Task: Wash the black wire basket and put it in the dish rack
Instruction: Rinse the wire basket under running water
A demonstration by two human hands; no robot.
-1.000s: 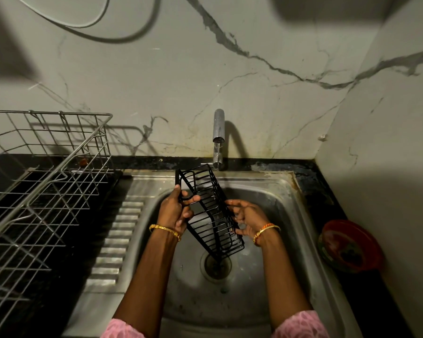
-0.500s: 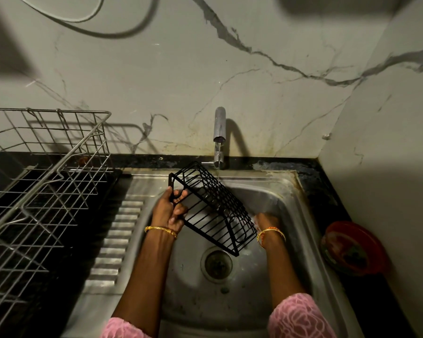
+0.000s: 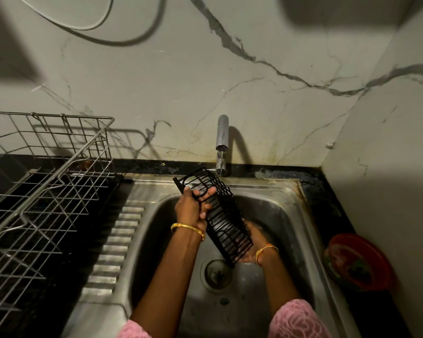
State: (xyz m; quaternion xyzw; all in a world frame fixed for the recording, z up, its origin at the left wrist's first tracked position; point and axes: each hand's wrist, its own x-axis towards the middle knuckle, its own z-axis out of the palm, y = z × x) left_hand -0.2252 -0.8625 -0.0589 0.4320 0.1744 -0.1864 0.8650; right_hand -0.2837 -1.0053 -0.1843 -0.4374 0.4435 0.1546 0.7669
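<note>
A long black wire basket [image 3: 224, 222] hangs tilted over the steel sink [image 3: 286, 215], its upper end just below the tap [image 3: 222, 137], from which a thin stream of water runs. My left hand [image 3: 192, 208] grips the upper end, fingers curled through the wires. My right hand [image 3: 253, 242] is under the lower end, mostly hidden behind the wires, cupping it from below. The metal dish rack [image 3: 47, 181] stands on the black counter to the left of the sink.
The sink's ribbed draining board [image 3: 117, 242] lies between basin and rack. The drain [image 3: 216, 273] sits under the basket's lower end. A red bowl [image 3: 359, 262] rests on the counter at the right by the side wall. A cable hangs on the back wall.
The basket has turned from a flatter slant to a steeper one, its lower end nearer me. My right hand has come in under that lower end. My left hand keeps its hold.
</note>
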